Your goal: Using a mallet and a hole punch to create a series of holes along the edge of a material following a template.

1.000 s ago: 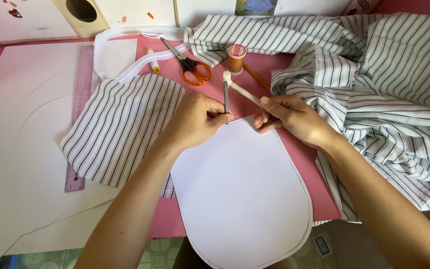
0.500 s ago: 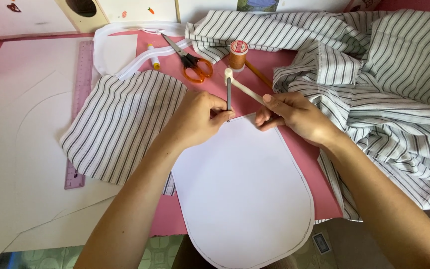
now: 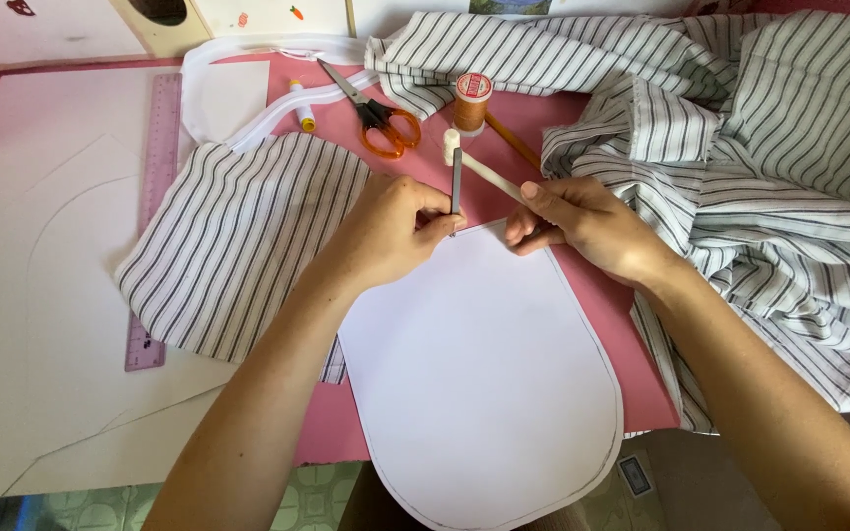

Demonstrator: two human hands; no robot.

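A person's two hands meet at the top edge of a white rounded fabric panel (image 3: 484, 374) lying on a pink worktop (image 3: 597, 315). The left hand (image 3: 386, 231) has its fingers pinched shut on a slim grey tool (image 3: 456, 182), held upright with its tip at the panel's edge. The right hand (image 3: 582, 221) has its fingers closed on a narrow white tube of fabric (image 3: 479, 169) that slants up and away from the panel toward an orange spool of thread (image 3: 471, 101).

Set against the views from a second and half a second back, little has changed: both hands have kept their grips and stayed at the same spot on the panel's top edge. The grey tool now stands a shade straighter, and the whole scene sits slightly lower in the picture, which looks like a small tilt of the head camera. It reads as slow, fine work still in hand at the tube's end, not a new step.

Left of the panel lies a striped fabric piece (image 3: 238, 246), and beyond it a purple ruler (image 3: 154, 206). Past the panel's top edge lie orange-handled scissors (image 3: 381, 118). Right of the panel, a heap of striped cloth (image 3: 769, 197) is bunched up on the worktop.
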